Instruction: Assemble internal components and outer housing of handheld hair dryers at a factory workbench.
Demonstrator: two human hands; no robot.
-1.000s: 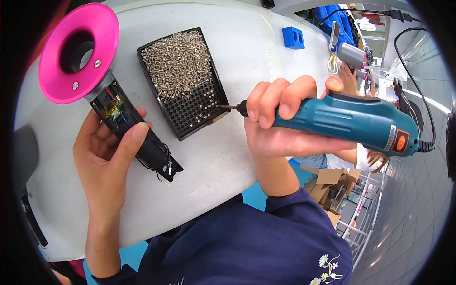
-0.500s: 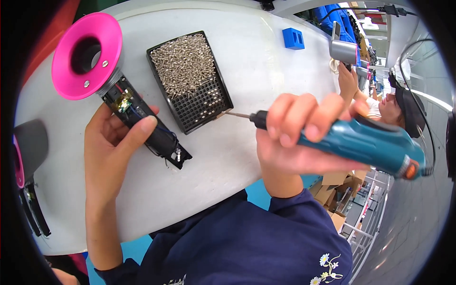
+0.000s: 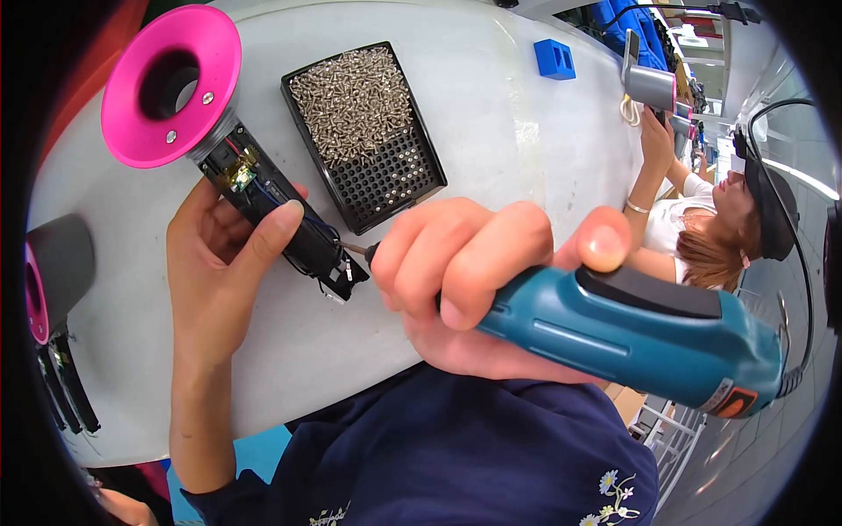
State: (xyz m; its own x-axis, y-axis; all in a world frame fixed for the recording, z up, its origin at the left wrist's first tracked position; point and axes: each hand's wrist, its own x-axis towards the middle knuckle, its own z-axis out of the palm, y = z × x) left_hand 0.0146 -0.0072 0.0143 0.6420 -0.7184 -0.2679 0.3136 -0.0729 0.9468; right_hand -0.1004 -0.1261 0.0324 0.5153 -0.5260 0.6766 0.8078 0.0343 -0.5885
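My left hand is closed around the black handle of a hair dryer with a pink ring-shaped head. The handle's shell is off, so wires and a small circuit board show, and its thumb-side edge lies under my thumb. Wrapped in my right hand is a teal electric screwdriver, its thumb raised beside the black lever. The thin bit reaches the lower part of the handle; whether a screw sits on its tip is too small to tell. Beyond the handle lies a black tray of small silver screws.
A second grey and pink hair dryer lies at the table's left edge. A blue block stands far right on the white table. At the right, a co-worker's hand holds another dryer. The screwdriver's black cord hangs at the right.
My right hand has brought the screwdriver left and nearer, its bit going from the tray's near corner to the dryer handle. My left hand and the dryer have shifted slightly.
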